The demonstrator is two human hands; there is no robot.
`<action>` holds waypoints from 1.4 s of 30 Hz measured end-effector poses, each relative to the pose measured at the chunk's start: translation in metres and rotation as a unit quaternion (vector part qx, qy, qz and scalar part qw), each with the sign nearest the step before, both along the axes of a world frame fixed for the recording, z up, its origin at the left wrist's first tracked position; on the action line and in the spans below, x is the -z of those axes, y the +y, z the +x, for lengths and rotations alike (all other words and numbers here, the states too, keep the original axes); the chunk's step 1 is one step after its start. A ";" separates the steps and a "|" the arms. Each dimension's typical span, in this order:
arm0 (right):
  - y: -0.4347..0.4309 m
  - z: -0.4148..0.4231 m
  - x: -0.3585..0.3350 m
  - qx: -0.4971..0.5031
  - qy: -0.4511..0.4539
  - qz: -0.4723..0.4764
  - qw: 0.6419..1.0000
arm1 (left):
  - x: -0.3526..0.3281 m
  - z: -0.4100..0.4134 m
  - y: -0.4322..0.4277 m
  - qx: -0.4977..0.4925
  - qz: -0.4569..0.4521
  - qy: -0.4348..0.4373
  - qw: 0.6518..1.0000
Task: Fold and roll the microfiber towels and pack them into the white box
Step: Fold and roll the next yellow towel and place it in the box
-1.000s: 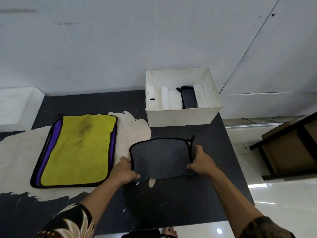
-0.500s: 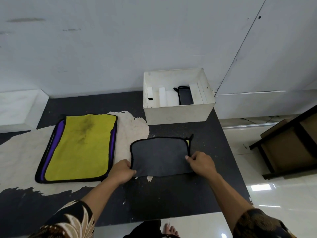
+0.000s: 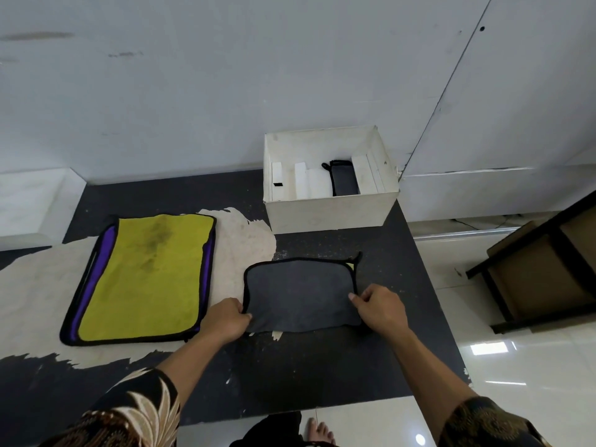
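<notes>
Grey microfiber towel (image 3: 300, 295), mid-frame: light, limp, best taken by lower corners, pinched there by left hand (image 3: 225, 321), right hand (image 3: 380, 308).

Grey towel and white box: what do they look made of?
Grey towel: soft matte fabric, likely microfiber; it lies limp with a wavy near edge and black stitched binding. White box: stiff matte board, probably cardboard or foam board; thin straight walls, scuffed and stained, white dividers inside.

Grey towel (image 3: 300, 295), yellow-purple towel (image 3: 145, 282), white box (image 3: 329, 211), batik-patterned sleeves (image 3: 135, 414).
</notes>
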State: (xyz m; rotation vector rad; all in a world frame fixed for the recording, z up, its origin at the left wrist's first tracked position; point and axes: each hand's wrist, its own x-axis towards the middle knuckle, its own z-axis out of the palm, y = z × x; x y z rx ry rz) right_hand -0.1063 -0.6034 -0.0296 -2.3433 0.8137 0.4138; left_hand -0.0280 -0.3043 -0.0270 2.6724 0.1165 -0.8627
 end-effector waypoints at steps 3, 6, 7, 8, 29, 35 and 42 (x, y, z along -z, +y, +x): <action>0.002 0.002 -0.002 -0.046 0.035 -0.030 0.998 | -0.002 0.001 -0.007 -0.001 0.013 -0.029 1.000; 0.005 0.001 0.001 -0.045 0.039 -0.059 0.996 | 0.001 0.003 -0.015 -0.065 -0.027 -0.065 0.995; 0.007 0.000 0.001 -0.035 0.028 -0.067 0.997 | 0.002 0.004 -0.018 -0.093 -0.045 -0.069 0.992; 0.009 -0.001 0.000 -0.027 0.016 -0.076 0.997 | 0.003 0.006 -0.022 -0.117 -0.058 -0.069 0.989; 0.010 -0.007 0.004 0.046 0.012 -0.007 0.999 | 0.012 0.011 -0.030 -0.056 -0.003 -0.106 0.993; 0.004 0.008 0.004 0.066 -0.034 -0.036 0.997 | 0.017 0.006 -0.027 -0.048 -0.029 -0.042 0.998; -0.006 0.031 0.005 0.006 -0.005 -0.046 0.999 | 0.014 0.004 -0.023 -0.027 -0.057 -0.008 0.998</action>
